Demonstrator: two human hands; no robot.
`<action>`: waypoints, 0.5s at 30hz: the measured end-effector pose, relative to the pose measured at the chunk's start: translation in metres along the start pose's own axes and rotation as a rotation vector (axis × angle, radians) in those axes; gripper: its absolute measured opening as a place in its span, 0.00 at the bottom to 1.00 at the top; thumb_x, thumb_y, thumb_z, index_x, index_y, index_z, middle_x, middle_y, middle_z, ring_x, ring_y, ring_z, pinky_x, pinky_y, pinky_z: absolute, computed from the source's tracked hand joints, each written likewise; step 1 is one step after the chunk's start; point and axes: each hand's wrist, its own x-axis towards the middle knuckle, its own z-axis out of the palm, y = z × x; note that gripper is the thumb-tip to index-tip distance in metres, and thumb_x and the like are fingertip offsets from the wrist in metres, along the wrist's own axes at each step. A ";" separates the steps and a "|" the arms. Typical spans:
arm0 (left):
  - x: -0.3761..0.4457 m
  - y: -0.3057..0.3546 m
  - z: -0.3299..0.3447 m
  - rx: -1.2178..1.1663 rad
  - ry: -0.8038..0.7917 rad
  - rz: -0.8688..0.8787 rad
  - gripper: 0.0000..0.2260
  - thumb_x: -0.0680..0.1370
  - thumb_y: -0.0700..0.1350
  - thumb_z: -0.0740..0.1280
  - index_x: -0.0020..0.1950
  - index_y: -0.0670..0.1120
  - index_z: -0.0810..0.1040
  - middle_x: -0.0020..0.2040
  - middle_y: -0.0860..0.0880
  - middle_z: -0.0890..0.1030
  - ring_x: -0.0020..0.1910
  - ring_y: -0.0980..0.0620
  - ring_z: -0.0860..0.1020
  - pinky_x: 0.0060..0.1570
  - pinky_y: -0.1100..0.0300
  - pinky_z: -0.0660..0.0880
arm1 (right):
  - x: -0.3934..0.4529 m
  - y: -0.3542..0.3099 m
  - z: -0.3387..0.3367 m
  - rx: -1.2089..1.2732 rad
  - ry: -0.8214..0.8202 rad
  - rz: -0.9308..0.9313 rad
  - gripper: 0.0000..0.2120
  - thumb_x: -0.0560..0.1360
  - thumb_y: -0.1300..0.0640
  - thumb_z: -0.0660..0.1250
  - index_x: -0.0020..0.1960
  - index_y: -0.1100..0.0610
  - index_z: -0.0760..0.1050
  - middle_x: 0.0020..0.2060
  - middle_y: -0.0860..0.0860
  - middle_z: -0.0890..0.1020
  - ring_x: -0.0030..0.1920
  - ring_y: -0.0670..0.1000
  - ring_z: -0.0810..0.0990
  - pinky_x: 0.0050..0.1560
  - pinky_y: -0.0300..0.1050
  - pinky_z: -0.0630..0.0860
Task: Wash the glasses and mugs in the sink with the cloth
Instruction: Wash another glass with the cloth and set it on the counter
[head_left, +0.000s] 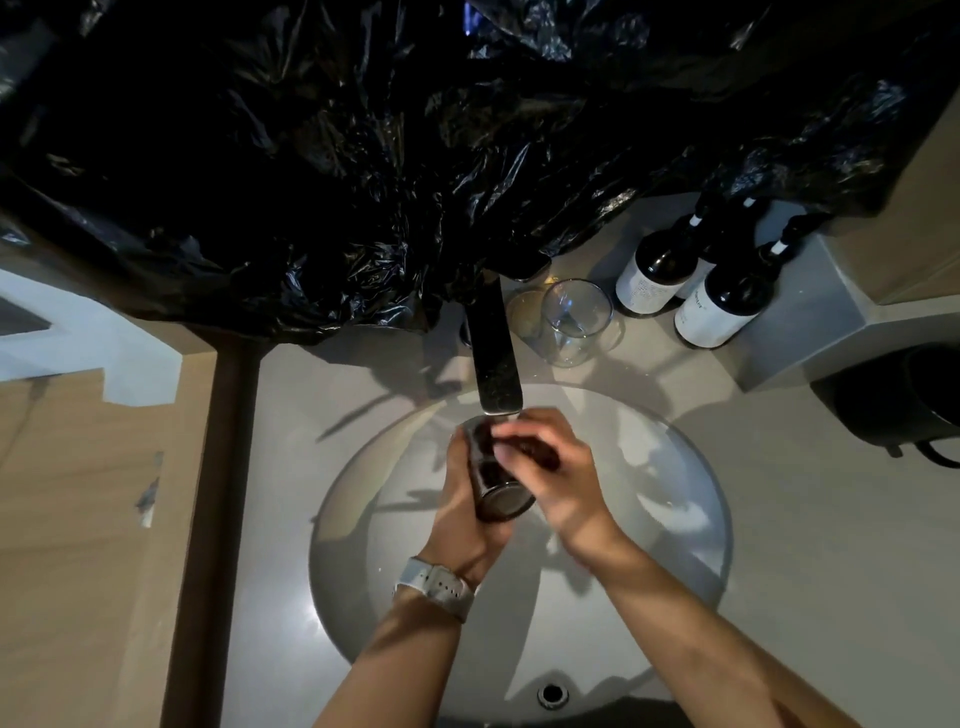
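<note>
A dark glass (496, 480) lies tilted over the round white sink (675, 499), its base toward me and its mouth right under the faucet spout (496, 358). My left hand (460, 506), with a white watch on the wrist, grips the glass from the left and below. My right hand (550, 465) holds a dark cloth (535, 452) against the glass near its rim; the fingers there are blurred. Two clear glasses (574, 319) stand on the counter behind the sink, right of the faucet.
Black plastic sheeting (363, 156) covers the wall above the sink. Three dark bottles with white labels (719, 299) stand at the back right on the counter. A black kettle-like object (904, 400) sits at the right edge. A wooden surface lies to the left.
</note>
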 end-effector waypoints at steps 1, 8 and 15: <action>0.001 -0.001 0.002 0.010 -0.002 0.023 0.26 0.83 0.58 0.57 0.70 0.39 0.73 0.66 0.36 0.77 0.68 0.40 0.74 0.73 0.45 0.64 | 0.012 0.002 0.002 0.036 0.040 0.044 0.07 0.70 0.66 0.73 0.46 0.57 0.82 0.49 0.57 0.79 0.52 0.49 0.80 0.54 0.39 0.75; 0.007 0.006 -0.002 -0.042 -0.003 0.046 0.27 0.79 0.62 0.60 0.62 0.39 0.77 0.58 0.37 0.80 0.60 0.41 0.79 0.67 0.47 0.71 | -0.022 0.003 -0.003 0.118 0.031 0.114 0.10 0.70 0.68 0.72 0.43 0.54 0.84 0.48 0.51 0.79 0.52 0.50 0.80 0.51 0.38 0.75; 0.002 -0.003 0.003 0.038 -0.028 0.065 0.27 0.83 0.59 0.56 0.71 0.39 0.72 0.68 0.34 0.74 0.69 0.41 0.73 0.74 0.44 0.63 | 0.016 0.007 -0.006 0.235 0.088 0.283 0.09 0.71 0.68 0.71 0.46 0.56 0.84 0.49 0.57 0.83 0.51 0.54 0.82 0.51 0.42 0.77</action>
